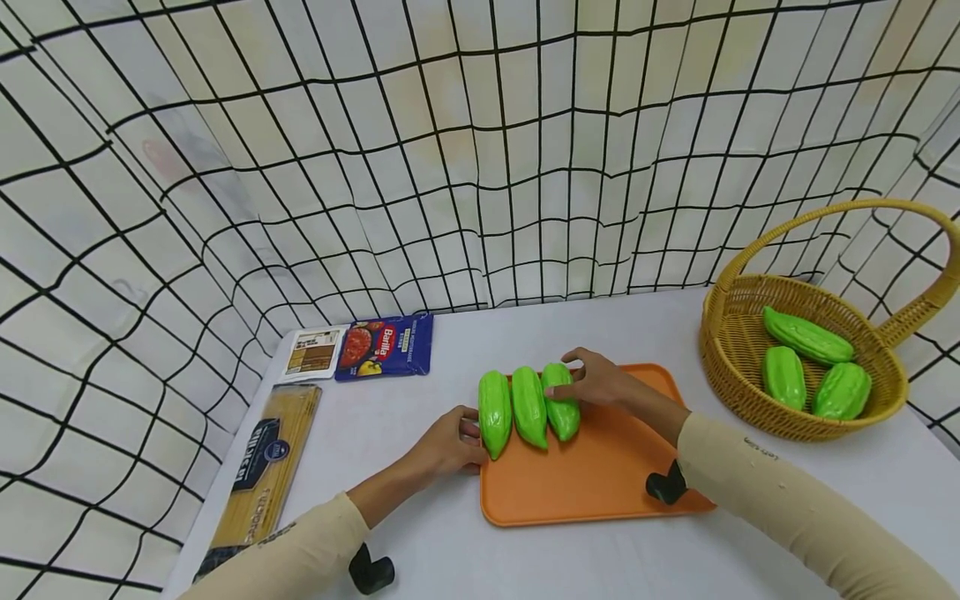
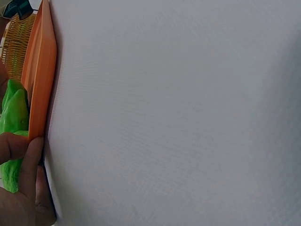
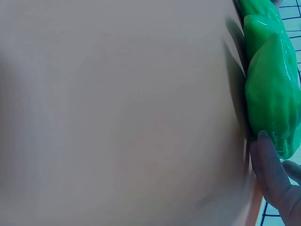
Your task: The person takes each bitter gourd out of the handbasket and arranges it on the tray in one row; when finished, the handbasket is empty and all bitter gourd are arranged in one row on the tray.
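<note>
Three glossy green ridged vegetables lie side by side at the left end of an orange tray (image 1: 592, 492): a left one (image 1: 494, 412), a middle one (image 1: 529, 407) and a right one (image 1: 564, 417). My left hand (image 1: 446, 446) is at the tray's left edge; in the left wrist view its thumb and fingers (image 2: 29, 174) pinch the tray's rim (image 2: 44, 70), beside a green vegetable (image 2: 15, 110). My right hand (image 1: 598, 382) holds the upper part of the right vegetable between thumb and fingers. In the right wrist view, fingertips (image 3: 264, 137) touch the near vegetable's end (image 3: 273, 94).
A wicker basket (image 1: 750, 400) with a tall handle holds three more green vegetables (image 1: 806, 335) at the right. On the left lie a pasta pack (image 1: 288, 433), a blue Barilla pouch (image 1: 397, 346) and a white packet (image 1: 313, 352). A black-grid net (image 1: 525, 167) surrounds the table's back and sides.
</note>
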Demonstrator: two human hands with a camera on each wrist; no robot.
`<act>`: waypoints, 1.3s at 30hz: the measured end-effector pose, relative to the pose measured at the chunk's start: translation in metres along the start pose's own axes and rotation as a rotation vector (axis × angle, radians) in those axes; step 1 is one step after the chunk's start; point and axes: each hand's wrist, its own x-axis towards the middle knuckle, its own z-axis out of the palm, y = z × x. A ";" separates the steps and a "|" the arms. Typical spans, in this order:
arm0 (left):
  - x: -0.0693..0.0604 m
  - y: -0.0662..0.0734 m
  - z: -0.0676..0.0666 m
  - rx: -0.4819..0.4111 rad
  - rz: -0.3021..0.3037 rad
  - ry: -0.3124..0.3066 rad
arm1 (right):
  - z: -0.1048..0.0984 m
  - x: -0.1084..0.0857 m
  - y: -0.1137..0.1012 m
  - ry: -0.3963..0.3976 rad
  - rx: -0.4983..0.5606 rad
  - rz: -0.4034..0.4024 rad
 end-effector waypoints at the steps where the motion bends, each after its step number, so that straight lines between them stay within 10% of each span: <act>1: 0.000 0.000 0.000 -0.001 0.000 0.000 | 0.000 -0.001 0.000 -0.001 -0.001 0.001; 22: -0.001 0.000 0.000 -0.004 -0.015 0.002 | -0.013 -0.008 0.008 -0.036 0.082 -0.011; 39: 0.000 0.001 0.001 0.000 -0.002 0.009 | -0.065 -0.039 0.015 -0.048 0.021 -0.073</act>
